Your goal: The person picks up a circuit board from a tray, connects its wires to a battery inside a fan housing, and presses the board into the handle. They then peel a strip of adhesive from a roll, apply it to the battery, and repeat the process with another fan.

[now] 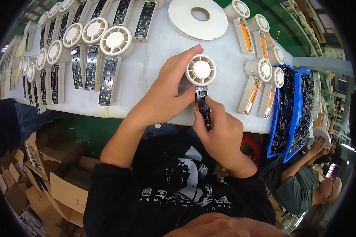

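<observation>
The fan unit (201, 69) under handling lies just above the centre of the frame, its round head towards the top and its handle towards the wearer. The left hand (166, 87) holds it from the left: thumb against the neck, forefinger stretched past the head, remaining fingers largely hidden. This grip presumably keeps the unit from turning. The right hand (222, 128) pinches the lower part of a dark circuit board (203, 103) between thumb and forefinger, apparently to keep it aligned along the handle. An orange strip shows beside the board's left edge; whether the board is fully seated cannot be determined.

Units with boards face-up (115, 40) stand in rows at upper left. Units with orange cells (247, 36) and loose wires lie at upper right. The separation appears to sort them by condition. Blue trays (291, 122) of boards sit at right, likely for easy reach.

The table (142, 59) is pale and smooth, with a white tape roll (178, 17) lying flat at top centre. Open cardboard boxes (69, 191) crowd the lower left. At lower right, a co-worker (298, 189) holds a white disc (322, 137).
</observation>
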The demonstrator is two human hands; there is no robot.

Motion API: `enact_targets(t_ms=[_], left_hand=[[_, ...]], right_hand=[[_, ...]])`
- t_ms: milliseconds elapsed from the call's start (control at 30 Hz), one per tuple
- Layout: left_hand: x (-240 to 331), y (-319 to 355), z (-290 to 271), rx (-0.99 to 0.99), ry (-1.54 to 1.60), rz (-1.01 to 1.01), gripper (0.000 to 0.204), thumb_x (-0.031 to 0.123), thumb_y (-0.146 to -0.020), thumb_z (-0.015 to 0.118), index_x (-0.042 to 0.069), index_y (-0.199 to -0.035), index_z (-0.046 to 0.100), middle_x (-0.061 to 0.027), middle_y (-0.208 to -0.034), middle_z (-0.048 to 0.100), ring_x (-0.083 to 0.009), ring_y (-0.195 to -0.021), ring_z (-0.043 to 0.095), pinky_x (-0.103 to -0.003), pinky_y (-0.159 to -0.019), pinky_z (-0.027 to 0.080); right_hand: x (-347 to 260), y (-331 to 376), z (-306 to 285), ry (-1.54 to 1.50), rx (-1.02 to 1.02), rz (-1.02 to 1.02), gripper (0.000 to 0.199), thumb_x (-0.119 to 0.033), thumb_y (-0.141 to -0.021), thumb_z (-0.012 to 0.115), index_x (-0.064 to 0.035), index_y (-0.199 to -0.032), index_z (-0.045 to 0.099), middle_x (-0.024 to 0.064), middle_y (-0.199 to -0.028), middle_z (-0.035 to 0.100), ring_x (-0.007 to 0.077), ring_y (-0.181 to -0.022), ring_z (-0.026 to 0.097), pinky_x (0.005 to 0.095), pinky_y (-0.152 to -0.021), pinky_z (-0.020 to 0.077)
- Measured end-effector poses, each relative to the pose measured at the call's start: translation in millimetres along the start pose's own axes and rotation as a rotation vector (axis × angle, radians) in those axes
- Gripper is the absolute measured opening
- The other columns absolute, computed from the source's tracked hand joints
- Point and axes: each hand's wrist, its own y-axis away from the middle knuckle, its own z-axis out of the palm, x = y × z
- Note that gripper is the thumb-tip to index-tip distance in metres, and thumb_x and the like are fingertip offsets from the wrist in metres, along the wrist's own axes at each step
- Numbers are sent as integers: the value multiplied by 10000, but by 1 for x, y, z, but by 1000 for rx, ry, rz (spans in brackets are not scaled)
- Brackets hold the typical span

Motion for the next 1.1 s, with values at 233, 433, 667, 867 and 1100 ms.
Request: enact_targets(t_ms=[233,433,667,867,1100], left_hand=[[9,-1,-1,-72,-98,-3,957,-11,-795,679,61,-1616,192,-161,-1612,334,-318,-1515,271,-440,-1230,239],[4,0,-4,-93,-77,9,982,-17,-796,706,47,-1616,169,-177,-1624,310,-321,-1522,265,-438,-1237,229],[4,-3,-3,-105,-44,0,968,-49,-807,684,44,-1616,160,-181,-1628,301,-317,-1530,254,-428,-1246,210],[6,13,13,243,-46,98,760,18,-789,678,-11,-1489,385,-220,-1518,413,-369,-1377,437,-446,-1127,375],[62,62,28,148,122,646,298,-8,-812,585,-3,-1095,676,-194,-1136,696,-305,-1054,602,-412,-887,509]], right_hand=[[-8,-3,-10,115,-112,-31,479,-152,-814,820,9,-1222,628,70,-620,618,240,-505,613,344,-478,451],[5,-8,-45,37,-513,-25,680,-259,-758,870,-45,-1343,599,50,-622,607,242,-543,626,368,-531,477],[17,-18,-43,-30,-414,-96,731,-275,-767,861,-57,-1392,549,43,-698,624,250,-590,637,367,-575,491],[-4,-6,-17,-127,-353,-101,758,-220,-798,845,-20,-1407,440,66,-746,636,297,-614,639,380,-590,507],[-15,-1,28,-301,-257,196,553,-169,-844,731,41,-1274,454,182,-762,657,376,-675,668,473,-585,523]])
